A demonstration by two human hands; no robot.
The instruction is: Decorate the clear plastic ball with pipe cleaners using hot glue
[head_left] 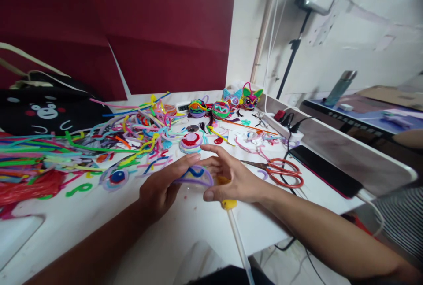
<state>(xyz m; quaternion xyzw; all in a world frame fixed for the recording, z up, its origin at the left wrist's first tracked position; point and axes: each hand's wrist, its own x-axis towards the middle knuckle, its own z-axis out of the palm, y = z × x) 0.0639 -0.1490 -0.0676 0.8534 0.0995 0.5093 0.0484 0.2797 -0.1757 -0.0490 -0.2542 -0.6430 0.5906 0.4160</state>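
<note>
My left hand point(161, 183) is closed around one side of a curved piece edged in purple pipe cleaner point(210, 178), with a blue wavy strip point(196, 171) on it. Close by on the right, my right hand point(231, 177) has its thumb and forefinger apart. Its other fingers curl around what looks like a glue gun point(228, 204), yellow-orange and mostly hidden, with a translucent glue stick point(238, 236) trailing from its back. Just beyond the hands lies a round pipe-cleaner disc point(191, 142) in red, purple and white. Another round piece with a blue centre point(116, 178) lies to the left.
Loose coloured pipe cleaners point(132, 131) spread across the left of the white table. Orange-handled scissors point(284, 172), a phone point(325, 170) on a cable and a power strip point(283, 126) are at the right. Several decorated balls point(220, 109) stand behind, a black bag point(49, 106) far left.
</note>
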